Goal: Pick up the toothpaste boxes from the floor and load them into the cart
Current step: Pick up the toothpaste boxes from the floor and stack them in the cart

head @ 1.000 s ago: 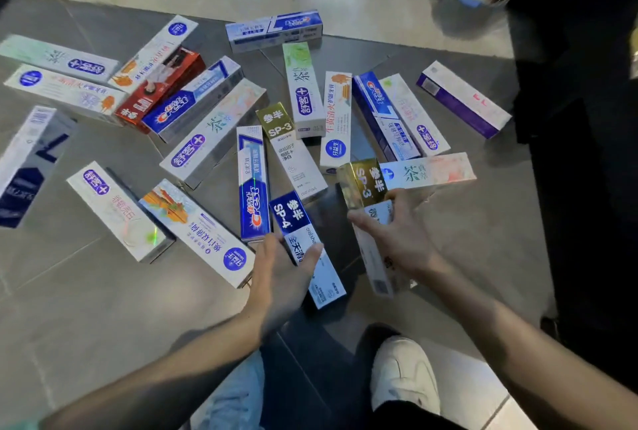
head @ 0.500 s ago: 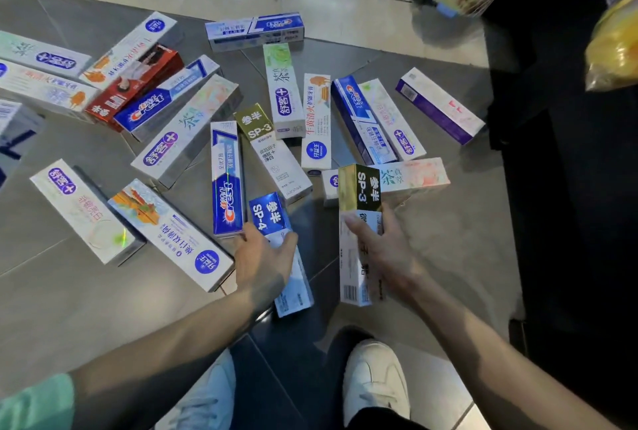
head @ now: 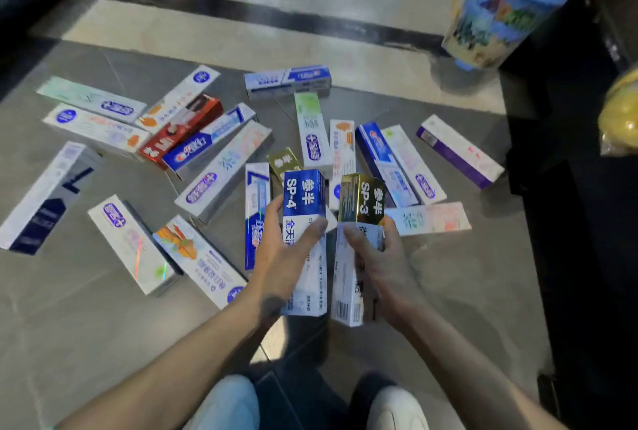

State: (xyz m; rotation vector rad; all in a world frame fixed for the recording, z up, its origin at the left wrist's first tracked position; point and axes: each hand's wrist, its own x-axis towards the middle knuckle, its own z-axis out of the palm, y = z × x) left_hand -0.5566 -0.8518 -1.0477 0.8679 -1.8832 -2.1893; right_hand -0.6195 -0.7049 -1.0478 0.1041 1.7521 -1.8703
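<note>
My left hand (head: 284,257) grips a blue-and-white SP-4 toothpaste box (head: 303,198), lifted off the floor and held lengthwise. My right hand (head: 383,264) grips a gold-and-white SP-3 toothpaste box (head: 360,198) beside it, also raised. The two boxes are side by side, almost touching. Several more toothpaste boxes lie scattered on the grey tile floor (head: 86,309), among them a red box (head: 179,131), a purple box (head: 459,152) at the right and a second gold SP-3 box (head: 284,162) just beyond my left hand. No cart is identifiable.
A dark structure (head: 583,222) runs down the right side. A colourful plastic bucket (head: 497,12) hangs at the upper right and a yellow bag (head: 621,112) at the right edge. My knee (head: 228,402) and white shoe (head: 397,409) are at the bottom.
Both hands have lifted their boxes off the floor and brought them together; the left hand went from reaching for the SP-4 box to gripping it. The view has tilted up.
</note>
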